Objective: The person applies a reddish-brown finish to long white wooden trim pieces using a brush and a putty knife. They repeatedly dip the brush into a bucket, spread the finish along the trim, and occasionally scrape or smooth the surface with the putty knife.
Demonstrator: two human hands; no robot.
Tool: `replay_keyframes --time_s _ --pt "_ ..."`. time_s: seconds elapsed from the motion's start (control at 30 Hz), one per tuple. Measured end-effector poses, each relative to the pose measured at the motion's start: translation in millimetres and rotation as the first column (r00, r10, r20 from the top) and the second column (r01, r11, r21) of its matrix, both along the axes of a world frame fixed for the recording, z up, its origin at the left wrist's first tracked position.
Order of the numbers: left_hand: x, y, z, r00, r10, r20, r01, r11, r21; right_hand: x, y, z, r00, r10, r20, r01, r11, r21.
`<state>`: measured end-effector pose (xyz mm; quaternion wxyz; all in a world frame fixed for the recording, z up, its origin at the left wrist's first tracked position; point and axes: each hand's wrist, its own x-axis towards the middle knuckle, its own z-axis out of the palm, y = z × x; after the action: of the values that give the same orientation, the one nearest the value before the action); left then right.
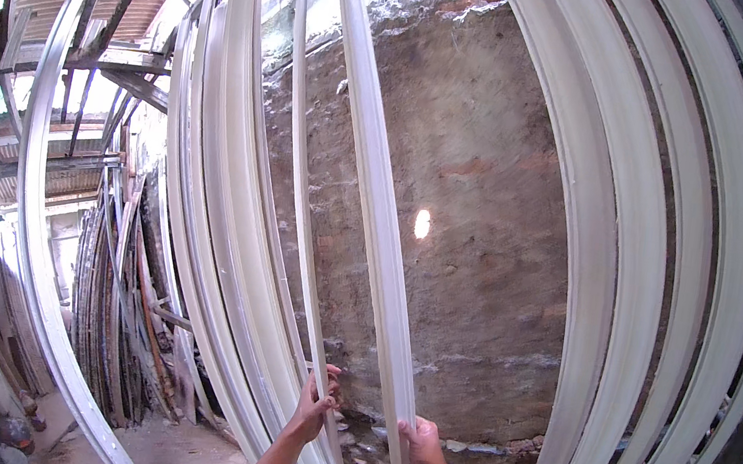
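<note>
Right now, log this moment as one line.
left grip: on thin pale strip | right grip: on wider pale strip | strips: apart | behind: rough brown wall

Strips [377, 176] before the wall [485, 294]

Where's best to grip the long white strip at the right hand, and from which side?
Likely the low stretch, across both long edges, from the right, as the right hand does. The long white strip is slender and stands steeply; beside it on the right there's open room before the wall, while the thinner strip crowds its left.
</note>
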<state>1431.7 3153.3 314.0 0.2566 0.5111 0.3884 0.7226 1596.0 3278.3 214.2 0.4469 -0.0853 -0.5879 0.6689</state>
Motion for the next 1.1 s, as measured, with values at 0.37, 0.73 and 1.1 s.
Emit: replay_keyframes --time_s 0.37,0.73,1.1 --pt "8.1 -39.2 7.5 1.000 -0.012 -0.010 0.012 1.000 0.010 -28.0 21.0 91.1 0.791 0.600 -0.117 -0.611 0.781 -0.129" --pt "9.5 -51.4 4.1 1.000 -0.021 0.003 0.021 1.000 0.019 -54.0 23.2 109.6 0.345 0.860 -0.376 -0.925 0.379 0.017" --pt "18.9 -55.6 8.5 1.000 0.009 0.005 -0.009 1.000 0.014 -34.3 -0.9 115.0 0.361 0.825 -0.435 -0.929 0.360 -0.088"
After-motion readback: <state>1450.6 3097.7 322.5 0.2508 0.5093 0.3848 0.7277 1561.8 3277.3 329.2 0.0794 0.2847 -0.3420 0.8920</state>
